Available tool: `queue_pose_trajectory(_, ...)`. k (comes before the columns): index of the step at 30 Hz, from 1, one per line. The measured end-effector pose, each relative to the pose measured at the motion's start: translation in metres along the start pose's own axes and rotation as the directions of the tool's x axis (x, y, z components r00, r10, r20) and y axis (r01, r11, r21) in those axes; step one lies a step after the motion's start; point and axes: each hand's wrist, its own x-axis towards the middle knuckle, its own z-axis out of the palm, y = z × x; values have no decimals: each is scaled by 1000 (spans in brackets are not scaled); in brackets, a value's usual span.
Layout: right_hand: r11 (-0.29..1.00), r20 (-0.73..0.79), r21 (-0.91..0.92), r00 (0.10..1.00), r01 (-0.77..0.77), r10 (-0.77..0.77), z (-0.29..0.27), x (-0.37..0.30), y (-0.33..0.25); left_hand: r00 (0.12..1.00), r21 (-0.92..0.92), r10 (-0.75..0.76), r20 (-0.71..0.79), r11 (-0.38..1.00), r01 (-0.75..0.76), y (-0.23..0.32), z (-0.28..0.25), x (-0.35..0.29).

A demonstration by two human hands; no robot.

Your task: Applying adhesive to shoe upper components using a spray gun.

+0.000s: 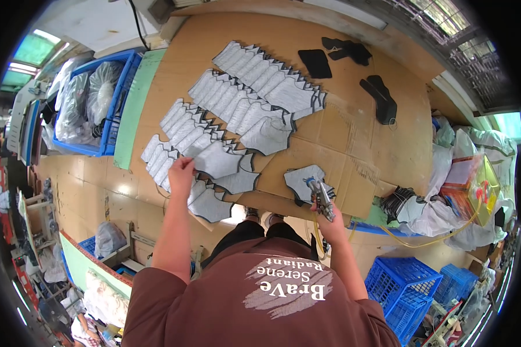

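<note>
Light grey fabric pieces (217,159) with dark edges lie overlapped in several slanting rows on the brown cardboard-covered table (324,144). My left hand (182,166) is over the nearest rows at the left, its fingers pinched together at the edge of a grey piece. My right hand (329,222) is closed around a metal spray gun (320,196), with a yellow hose (316,234) hanging beside it. Just beyond the gun, a small stack of grey pieces (298,180) lies near the table's front edge, partly hidden by the gun.
Black cut pieces (379,99) lie at the far right of the table. A blue crate (113,118) with plastic bags stands at the left. To the right are bags and a yellow-red box (472,184); more blue crates (402,283) stand low at the right.
</note>
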Motion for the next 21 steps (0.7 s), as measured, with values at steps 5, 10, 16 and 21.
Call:
queue_pose_trajectory(5, 995, 6, -18, 995, 96, -96, 9, 3, -3, 889, 311, 458, -21, 848, -429, 28, 35, -17)
queue_pose_trajectory(10, 997, 49, -39, 997, 61, -59, 13, 6, -4, 638, 126, 542, 546, 700, -703, 42, 121, -70)
queue_pose_trajectory(16, 999, 58, -25, 998, 29, -27, 14, 9, -5, 681, 118, 422, 598, 794, -596, 49, 164, -93)
queue_pose_trajectory(21, 999, 14, 25, 1000, 22, -22, 9, 11, 4, 691, 76, 453, 563, 804, -589, 46, 171, -94)
